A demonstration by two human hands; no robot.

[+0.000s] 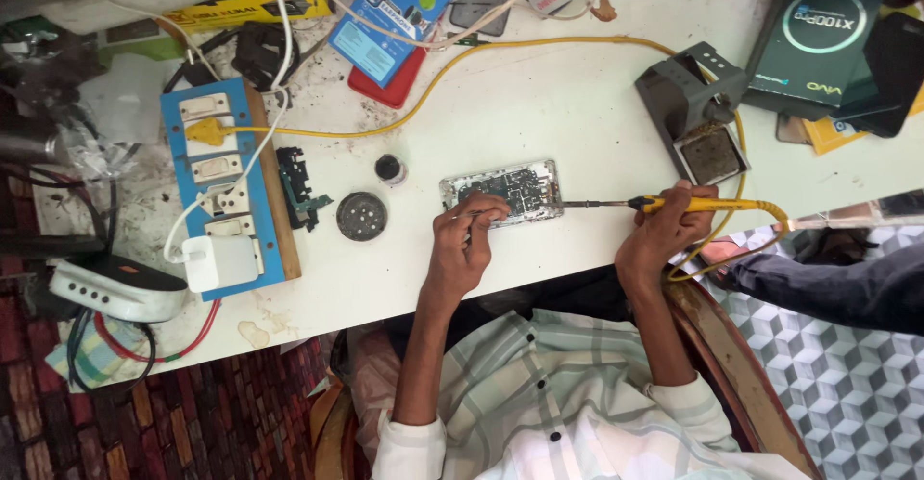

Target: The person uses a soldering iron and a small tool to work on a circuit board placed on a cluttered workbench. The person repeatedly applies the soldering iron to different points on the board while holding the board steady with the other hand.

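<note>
Shirt point(568, 393): pale plaid, nearest the camera, both sleeves rolled up the forearms.
Left hand point(460, 249): fingers curled narrow, tips pressed on the near left corner of the phone — holding it down.
Phone point(502, 192): opened, circuit board showing, flat on the white table point(539, 104) just beyond the left fingertips.
Right hand point(664, 230): closed in a pen grip round the yellow handle of the iron point(664, 205).
Iron tip: dark shaft reaches left and meets the phone's right edge — well apart from the left fingers.
Stand point(698, 109): grey, beyond the right hand.
Switchboard point(226, 186): blue, far left, white charger plugged in.
Round lids point(362, 215): left of the phone.
</note>
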